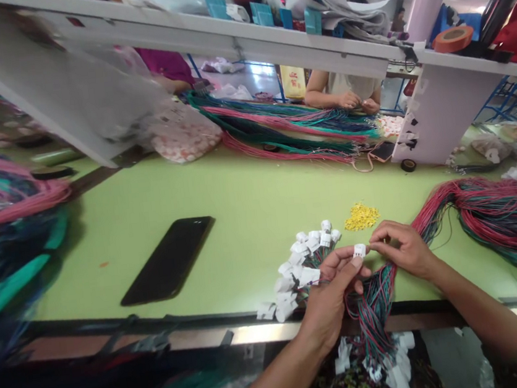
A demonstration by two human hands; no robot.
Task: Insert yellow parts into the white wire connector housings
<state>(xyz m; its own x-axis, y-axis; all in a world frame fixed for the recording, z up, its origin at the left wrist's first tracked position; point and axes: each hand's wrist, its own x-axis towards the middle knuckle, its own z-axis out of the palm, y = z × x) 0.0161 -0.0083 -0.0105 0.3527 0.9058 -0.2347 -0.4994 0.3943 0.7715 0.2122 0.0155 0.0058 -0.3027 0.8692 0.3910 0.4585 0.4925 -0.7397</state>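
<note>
**Close Work, Held in a Tight Pinch**

The left hand (330, 295) is curled nearly shut, its thumb and forefinger pinching a small white plastic connector housing (359, 250) in the air above the pale green worktop (221, 198). The right hand (405, 252) is closed almost as far, its fingertips (374, 239) meeting the housing's right end (whether they grip the housing or a wire there is too small to tell). Below them hangs a thin bundle of red and green insulated wires (374, 305), running down past the worktop's edge to more white housings (395, 371).

A steady pinch close to the housing looks like the sound way to handle it, since it keeps the part square and spares the fine wires any strain.

Just left of the hands lies a fan of white wire-end connectors (298, 273). Nearby are a small heap of yellow pieces (361, 216), a long hank of red and green wires (489, 217) and a flat black smartphone (168, 260). Across the worktop, a co-worker's hands (350, 101) are raised near a spread of multicoloured wires (288, 128).
</note>
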